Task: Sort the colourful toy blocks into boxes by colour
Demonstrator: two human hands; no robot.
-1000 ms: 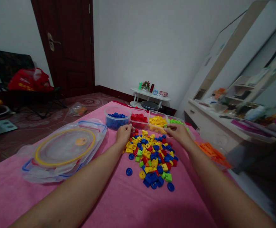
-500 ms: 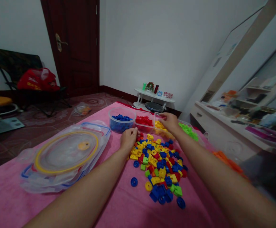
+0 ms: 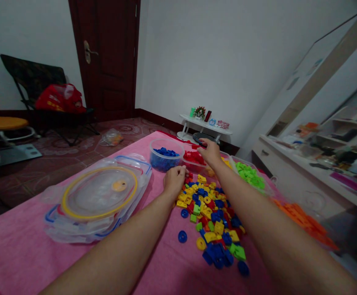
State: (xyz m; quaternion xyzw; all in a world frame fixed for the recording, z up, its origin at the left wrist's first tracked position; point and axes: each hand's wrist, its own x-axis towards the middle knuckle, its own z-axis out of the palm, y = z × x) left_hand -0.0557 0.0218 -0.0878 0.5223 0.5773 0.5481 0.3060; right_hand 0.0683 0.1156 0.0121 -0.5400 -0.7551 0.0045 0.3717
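Note:
My right hand [image 3: 210,152] is over the far row of clear tubs, with thumb and fingertips slightly apart above the tub of red blocks [image 3: 193,157]. A small red piece [image 3: 194,146] shows just left of those fingertips, apart from them. Curled at the far left edge of a mixed heap of toy building blocks [image 3: 207,200] is my left hand [image 3: 175,179], fingers closed beside a red block [image 3: 190,177]; what they hold, if anything, is hidden. Left of the red ones, a round tub [image 3: 167,162] contains blue blocks. Yellow blocks [image 3: 227,162] are partly hidden behind my right wrist.
Green blocks [image 3: 249,175] fill a tub at right, with orange pieces [image 3: 304,221] nearer. Stacked clear lids [image 3: 100,194] lie on the pink cloth [image 3: 163,246] at left. Loose blue wheels [image 3: 182,236] lie around the heap. A low white table [image 3: 207,124] stands behind.
My right hand has moved left from the yellow tub to the red one, and a red piece now shows by its fingertips. My left hand stays by the heap. The view has turned slightly left.

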